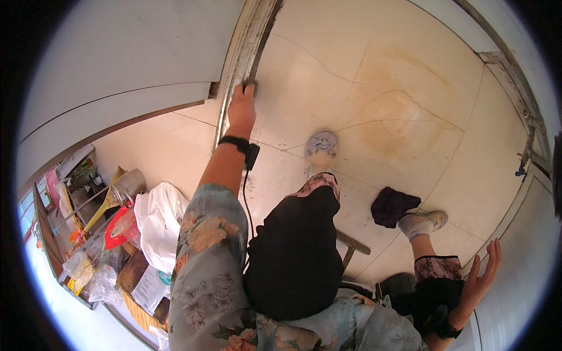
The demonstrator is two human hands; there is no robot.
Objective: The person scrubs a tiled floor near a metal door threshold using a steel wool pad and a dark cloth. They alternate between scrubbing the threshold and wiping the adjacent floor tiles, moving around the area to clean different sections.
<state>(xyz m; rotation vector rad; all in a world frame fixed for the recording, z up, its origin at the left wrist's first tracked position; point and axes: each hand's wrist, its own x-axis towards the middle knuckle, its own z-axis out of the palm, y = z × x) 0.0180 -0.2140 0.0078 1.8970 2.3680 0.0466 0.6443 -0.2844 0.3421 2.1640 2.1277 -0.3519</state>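
Note:
My left hand [241, 107] reaches down to the metal door track [239, 52] along the floor. Its fingers close around a small dark thing, too hidden to name, at the track's edge. A black band with a cable is on that wrist. My right hand [480, 278] is raised at the lower right, fingers apart, holding nothing. A dark crumpled cloth [394, 207] lies on the tiled floor [395, 101] beside my right shoe [423, 221]. My other shoe [321, 147] stands nearer the track.
A large pale door panel [131, 48] fills the upper left. At the lower left are a white cloth [160, 223], plastic bags [103, 283], a jar [129, 184] and a wooden box [134, 272]. A pipe with a blue-handled valve [521, 169] runs at the right.

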